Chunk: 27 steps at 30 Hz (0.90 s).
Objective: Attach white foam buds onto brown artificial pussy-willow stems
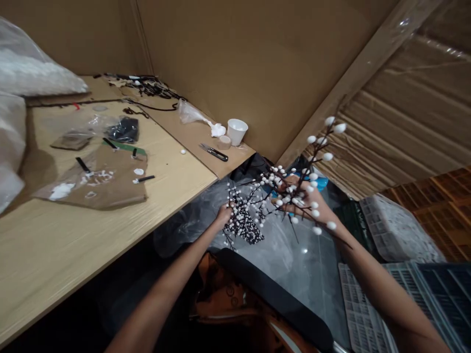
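Observation:
My left hand [223, 215] grips the stem of a dense sprig of artificial white-berried branches [243, 225], its dark twigs packed with small beads. My right hand [305, 198] is closed around a looser branch with larger white berries [312, 164], which fans upward and to the right. The two bunches nearly meet between my hands, and their twigs overlap, so I cannot tell whether they touch. Berries partly hide the fingers of my right hand.
To the left is a light wood-grain table [110, 235] holding a brown sheet with white bits, snips [214, 152], a white cup [237, 131], a tape roll [223, 142], and dark wire. Plastic sheeting [294, 255] lies below my hands, with stacked plastic crates [368, 304] at lower right.

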### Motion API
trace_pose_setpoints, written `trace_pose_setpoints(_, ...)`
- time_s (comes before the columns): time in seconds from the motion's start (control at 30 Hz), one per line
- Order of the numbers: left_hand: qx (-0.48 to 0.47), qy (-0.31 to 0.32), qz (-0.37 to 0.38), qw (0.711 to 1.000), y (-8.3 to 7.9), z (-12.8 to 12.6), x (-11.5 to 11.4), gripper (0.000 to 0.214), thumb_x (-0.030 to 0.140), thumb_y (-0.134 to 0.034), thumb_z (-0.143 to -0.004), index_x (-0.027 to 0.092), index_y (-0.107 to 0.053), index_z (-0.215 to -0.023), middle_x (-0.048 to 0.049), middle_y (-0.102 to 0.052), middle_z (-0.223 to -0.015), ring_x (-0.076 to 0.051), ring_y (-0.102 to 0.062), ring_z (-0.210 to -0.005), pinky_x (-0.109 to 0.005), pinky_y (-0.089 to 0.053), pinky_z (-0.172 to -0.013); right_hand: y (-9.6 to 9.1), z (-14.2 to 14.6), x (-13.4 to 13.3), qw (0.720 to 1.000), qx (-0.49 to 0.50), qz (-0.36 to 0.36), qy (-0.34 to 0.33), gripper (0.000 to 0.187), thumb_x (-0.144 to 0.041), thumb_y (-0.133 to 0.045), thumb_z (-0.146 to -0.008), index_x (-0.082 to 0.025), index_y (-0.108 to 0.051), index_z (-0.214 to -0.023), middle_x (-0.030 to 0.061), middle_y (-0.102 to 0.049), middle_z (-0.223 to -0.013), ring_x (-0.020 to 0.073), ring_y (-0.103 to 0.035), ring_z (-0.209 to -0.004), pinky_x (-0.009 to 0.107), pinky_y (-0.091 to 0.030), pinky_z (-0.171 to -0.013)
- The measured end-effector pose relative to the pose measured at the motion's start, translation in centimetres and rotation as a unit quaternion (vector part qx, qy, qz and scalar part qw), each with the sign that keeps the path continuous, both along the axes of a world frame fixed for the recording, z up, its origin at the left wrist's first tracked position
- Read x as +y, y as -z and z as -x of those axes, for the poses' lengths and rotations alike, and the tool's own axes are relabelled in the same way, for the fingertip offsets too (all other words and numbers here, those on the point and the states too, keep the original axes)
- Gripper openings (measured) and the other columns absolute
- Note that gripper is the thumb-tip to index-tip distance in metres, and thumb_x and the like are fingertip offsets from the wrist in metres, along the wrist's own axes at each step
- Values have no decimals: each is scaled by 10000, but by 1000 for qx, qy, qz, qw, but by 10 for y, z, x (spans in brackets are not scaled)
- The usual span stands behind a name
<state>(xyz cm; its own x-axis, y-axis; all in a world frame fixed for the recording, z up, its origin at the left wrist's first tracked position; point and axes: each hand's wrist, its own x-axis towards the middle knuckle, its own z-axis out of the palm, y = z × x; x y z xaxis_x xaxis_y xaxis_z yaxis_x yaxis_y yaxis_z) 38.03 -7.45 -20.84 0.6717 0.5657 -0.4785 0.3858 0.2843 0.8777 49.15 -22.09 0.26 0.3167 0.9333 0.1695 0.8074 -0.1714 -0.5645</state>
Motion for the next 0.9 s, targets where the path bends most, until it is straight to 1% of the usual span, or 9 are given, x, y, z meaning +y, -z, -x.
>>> trace_pose_setpoints(0.07,5,-24,48,999,-4,-4,-5,326,321,-534,-886,143,-538,-1159,-80,-569,-1147,-229,-589,-971,-413,-513,-803,8,-2,6,998,0,-1,-59,317,-451,-656,-733,-175,-631,-885,57,-644,-905,214,-582,-872,339,-492,-799)
trace_pose_setpoints(0.13,5,-45,85,995,-10,-7,-8,328,320,-533,-886,145,-535,-1163,-83,-567,-1152,-229,-587,-974,-416,-511,-806,14,-3,8,996,3,-18,-89,308,-460,-651,-722,-192,-636,-874,61,-644,-906,241,-576,-918,349,-489,-799)
trace_pose_setpoints(0.23,-1,-69,128,989,-17,-11,-8,333,308,-539,-885,153,-521,-1178,-96,-563,-1159,-211,-590,-966,-416,-512,-803,16,-5,7,997,3,-30,-76,270,-431,-654,-719,-207,-645,-869,65,-647,-914,257,-585,-943,359,-495,-785)
trace_pose_setpoints(0.33,-13,-85,152,985,-23,-12,-4,332,312,-535,-887,152,-521,-1178,-93,-567,-1151,-210,-593,-957,-411,-516,-795,11,-5,2,998,-5,-25,-66,223,-383,-662,-724,-224,-654,-881,61,-652,-932,256,-595,-950,361,-499,-799)
trace_pose_setpoints(0.47,-28,-100,164,981,-36,-12,-2,322,316,-527,-891,151,-525,-1168,-88,-577,-1120,-199,-600,-920,-392,-523,-769,-1,-2,-4,995,44,-66,-64,283,-400,-703,-675,-255,-651,-912,44,-656,-946,258,-613,-936,386,-526,-792)
trace_pose_setpoints(0.57,-41,-110,163,980,-51,-8,-4,287,315,-510,-900,153,-542,-1136,-74,-589,-1073,-180,-603,-864,-357,-528,-726,-19,7,-5,989,100,-93,-61,331,-410,-720,-652,-267,-637,-939,42,-655,-951,263,-624,-922,403,-553,-749)
trace_pose_setpoints(0.63,-51,-113,164,979,-64,-4,-6,273,308,-501,-905,150,-543,-1124,-65,-593,-1034,-164,-602,-817,-331,-529,-686,-37,15,-8,988,103,-98,-66,342,-400,-735,-639,-277,-630,-940,42,-655,-945,263,-631,-906,402,-566,-723)
trace_pose_setpoints(0.73,-70,-109,172,977,-88,4,-10,275,305,-507,-903,144,-537,-1123,-61,-595,-1004,-152,-601,-783,-315,-528,-656,-66,23,-16,988,74,-116,-70,327,-412,-741,-631,-303,-624,-915,33,-654,-919,258,-638,-871,404,-578,-692)
trace_pose_setpoints(0.9,-105,-84,195,971,-129,23,-23,290,318,-517,-897,146,-539,-1129,-74,-592,-1051,-172,-604,-843,-350,-529,-709,-109,34,-34,985,3,-161,-68,318,-475,-741,-598,-319,-620,-847,46,-647,-897,271,-641,-824,414,-576,-625)
